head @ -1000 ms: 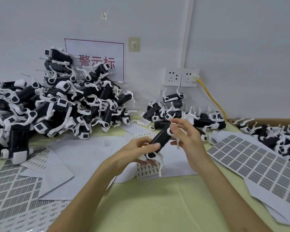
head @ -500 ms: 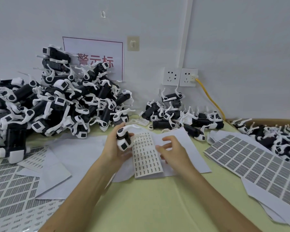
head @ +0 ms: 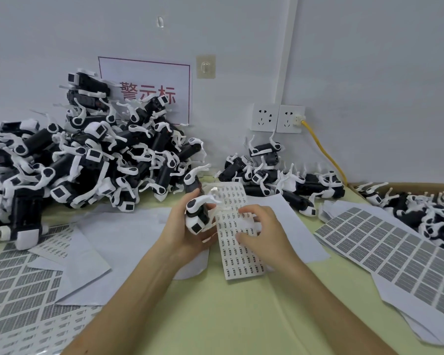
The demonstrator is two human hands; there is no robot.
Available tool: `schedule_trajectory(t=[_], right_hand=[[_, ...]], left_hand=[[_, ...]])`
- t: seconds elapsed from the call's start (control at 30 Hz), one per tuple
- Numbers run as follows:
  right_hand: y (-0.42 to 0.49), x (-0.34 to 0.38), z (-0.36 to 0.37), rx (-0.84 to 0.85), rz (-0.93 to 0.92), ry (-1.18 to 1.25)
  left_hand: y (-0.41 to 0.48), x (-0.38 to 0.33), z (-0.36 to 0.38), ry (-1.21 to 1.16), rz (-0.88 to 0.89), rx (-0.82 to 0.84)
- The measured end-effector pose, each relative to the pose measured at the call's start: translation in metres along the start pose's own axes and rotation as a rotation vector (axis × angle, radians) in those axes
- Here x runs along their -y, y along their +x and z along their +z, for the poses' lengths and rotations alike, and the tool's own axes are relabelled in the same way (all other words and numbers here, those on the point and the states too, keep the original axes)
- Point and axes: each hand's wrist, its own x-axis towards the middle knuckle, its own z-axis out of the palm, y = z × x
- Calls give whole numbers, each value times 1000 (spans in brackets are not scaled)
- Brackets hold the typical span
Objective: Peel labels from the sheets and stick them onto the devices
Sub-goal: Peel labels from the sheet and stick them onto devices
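Fingers (head: 210,235) of left hand (head: 182,234) grip a device (head: 196,221); right hand (head: 263,233) touches label sheet (head: 241,263), fingers bent.

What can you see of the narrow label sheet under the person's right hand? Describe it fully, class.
The label sheet is a narrow white rectangle, paper-like, printed with rows of small dark-lettered labels in several columns. It lies flat, long side running away from the person, on loose white paper atop the yellow-green table. The right hand rests fingertips and thumb on its middle; the left hand, holding a device, sits beside its left edge.
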Motion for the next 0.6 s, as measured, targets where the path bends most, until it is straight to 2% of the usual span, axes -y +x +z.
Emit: schedule_trajectory(t=[0.13, 0.27, 0.4, 0.6], right_hand=[[-3, 3, -2, -68, -145, -145], [-6, 6, 0, -67, -304, -69], [-5, 7, 2, -114, -315, -23], [-5, 10, -1, -163, -299, 25]], left_hand=[[-1, 2, 3, 41, 9, 78], [-4, 4, 6, 41, 37, 119], [-5, 4, 7, 54, 55, 88], [-7, 3, 8, 60, 62, 131]])
